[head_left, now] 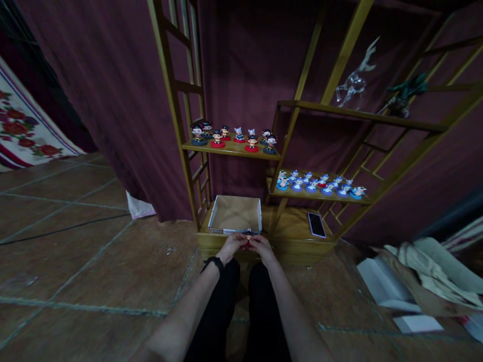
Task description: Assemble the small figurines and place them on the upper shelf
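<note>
Between my two hands is a small figurine with black hair and red on its lower part. My left hand grips it from the left, a dark band around that wrist. From the other side, the fingers of my right hand close on it too. Just beyond my hands, a shallow open cardboard box rests on the lowest board of a wooden shelf. On the middle shelf stand several similar figurines on red or dark round bases, such as a red-based one.
Several blue and white figurines fill the lower right shelf. Beneath them lies a phone. A clear deer ornament and a dark green ornament stand higher up. White boxes and cloth lie on the floor at right.
</note>
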Demonstrator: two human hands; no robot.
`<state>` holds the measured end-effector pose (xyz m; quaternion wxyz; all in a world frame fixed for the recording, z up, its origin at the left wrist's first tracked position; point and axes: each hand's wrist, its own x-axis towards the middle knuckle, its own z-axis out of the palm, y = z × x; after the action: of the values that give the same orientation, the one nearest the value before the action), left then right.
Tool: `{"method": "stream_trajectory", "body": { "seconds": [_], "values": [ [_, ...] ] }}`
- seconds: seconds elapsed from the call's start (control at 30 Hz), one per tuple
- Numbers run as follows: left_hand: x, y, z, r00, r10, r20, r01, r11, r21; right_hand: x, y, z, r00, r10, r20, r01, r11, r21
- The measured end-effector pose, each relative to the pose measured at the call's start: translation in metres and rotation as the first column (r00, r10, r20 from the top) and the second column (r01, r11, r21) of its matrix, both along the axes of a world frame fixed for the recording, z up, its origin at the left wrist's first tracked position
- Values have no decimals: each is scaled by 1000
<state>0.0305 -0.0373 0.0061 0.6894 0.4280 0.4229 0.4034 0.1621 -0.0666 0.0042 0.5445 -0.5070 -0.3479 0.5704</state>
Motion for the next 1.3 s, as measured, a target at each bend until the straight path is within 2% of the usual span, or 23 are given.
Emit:
{"method": "stream_trajectory", "body": {
  "seconds": [0.17, 0.53, 0.8, 1.03, 1.3],
  "values": [
    [3, -2, 1, 999, -26, -45, 27, 1000, 11, -1, 3, -2, 999, -37, -8, 37, 999, -13],
    [9, -4, 2, 993, -24, -115, 31, 998, 61, -1, 0, 3, 1000, -12, 22, 13, 999, -30],
    [6, -7, 13, 975, -142, -173, 148, 989, 23, 4, -3, 7, 998, -9, 61, 13, 998, -62],
    [4, -5, 14, 958, -191, -214, 198, 980, 11, 7, -4, 6, 998, 21, 65, -18, 999, -51],
    [6, -6, 12, 983, -103, -155, 110, 993, 36, 6, 0, 1, 999, -16, 32, 17, 999, -39]
  ]
}}
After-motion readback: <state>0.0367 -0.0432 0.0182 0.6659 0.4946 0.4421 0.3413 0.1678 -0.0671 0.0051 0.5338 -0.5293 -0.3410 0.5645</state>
